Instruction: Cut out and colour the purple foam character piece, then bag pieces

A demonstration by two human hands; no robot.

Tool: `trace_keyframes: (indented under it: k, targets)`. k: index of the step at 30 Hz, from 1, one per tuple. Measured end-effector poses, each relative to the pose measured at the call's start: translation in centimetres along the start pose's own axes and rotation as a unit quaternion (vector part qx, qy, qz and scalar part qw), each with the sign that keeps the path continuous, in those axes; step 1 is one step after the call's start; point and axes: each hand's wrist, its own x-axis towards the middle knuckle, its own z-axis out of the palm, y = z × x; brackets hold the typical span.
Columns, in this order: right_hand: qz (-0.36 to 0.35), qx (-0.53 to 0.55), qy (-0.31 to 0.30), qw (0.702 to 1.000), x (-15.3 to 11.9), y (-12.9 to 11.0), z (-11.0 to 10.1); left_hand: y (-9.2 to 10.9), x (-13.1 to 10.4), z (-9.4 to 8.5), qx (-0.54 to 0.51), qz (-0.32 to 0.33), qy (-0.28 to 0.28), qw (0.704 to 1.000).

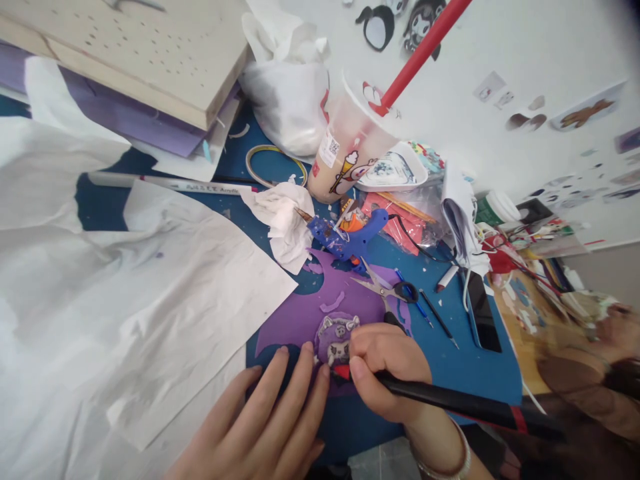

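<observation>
Gripping the black pen [450,399] in the right hand [387,367], thumb and fingers closed firmly round the barrel, with the working end hidden behind the fingertips; impossible to tell whether touching the small purple cartoon disc [331,327] just beneath. Spreading the left hand [270,420] open and palm down, holding nothing visibly, fingertips at the near left edge of the disc; hard to tell whether pressing on it. Lying at the near side of the purple sheet [300,310], with the right part of the disc covered by the right hand and a red patch [342,371] low on it, too small to make out.

Just beyond, on the blue mat [370,427], open scissors [383,287], with one handle loop partly hidden behind the right hand. Farther off, a blue glue gun [350,237] beside crumpled tissue [290,223], below a plastic cup [345,150] with a red straw [423,60] cut off by the top edge. To the left, wrinkled white paper [200,273] over much of the mat, partly covering a white marker [200,187]. To the right, a phone [483,313]; beyond, a blurred co-worker's hand [617,332], cut off at the edge.
</observation>
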Motion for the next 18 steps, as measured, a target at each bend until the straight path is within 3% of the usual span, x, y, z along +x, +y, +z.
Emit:
trace_keyframes:
  k: [18]
  targets:
    - [0.012, -0.029, 0.012, 0.999, -0.29, 0.12, -0.02, -0.03, 0.17, 0.00, 0.000, -0.004, -0.012, 1.000]
